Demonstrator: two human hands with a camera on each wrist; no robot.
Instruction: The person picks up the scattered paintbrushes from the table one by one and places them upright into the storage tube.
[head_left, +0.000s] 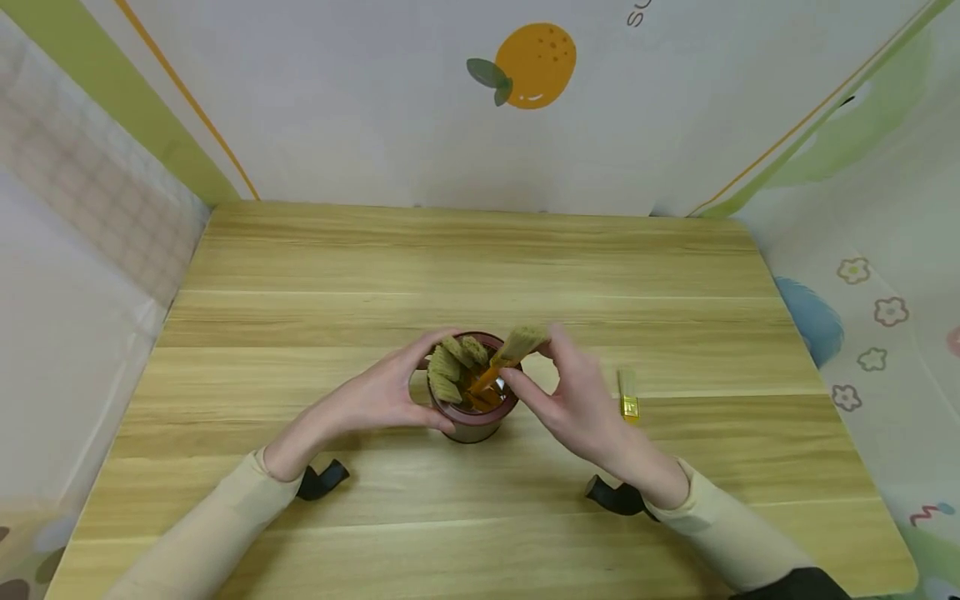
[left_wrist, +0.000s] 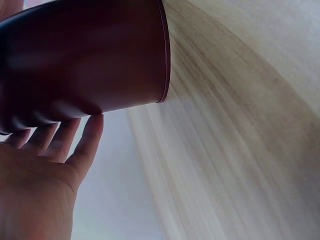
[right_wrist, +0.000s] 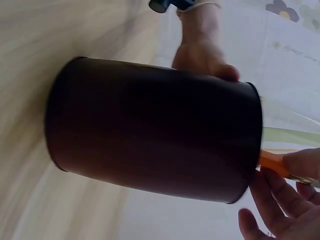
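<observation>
A dark red cylindrical cup stands upright on the wooden table. My left hand holds it from the left, thumb on the near side and fingers round the far side. In the left wrist view those fingertips touch the cup's wall. Several paintbrushes stand in it, bristles up, along its left side. My right hand pinches another paintbrush over the cup's right rim. Its orange handle slants down into the cup; the lower end is hidden in the right wrist view.
One more paintbrush lies on the table to the right of my right hand, partly hidden by that arm. Black wrist mounts stick out below both wrists. A printed white cloth hangs behind the table.
</observation>
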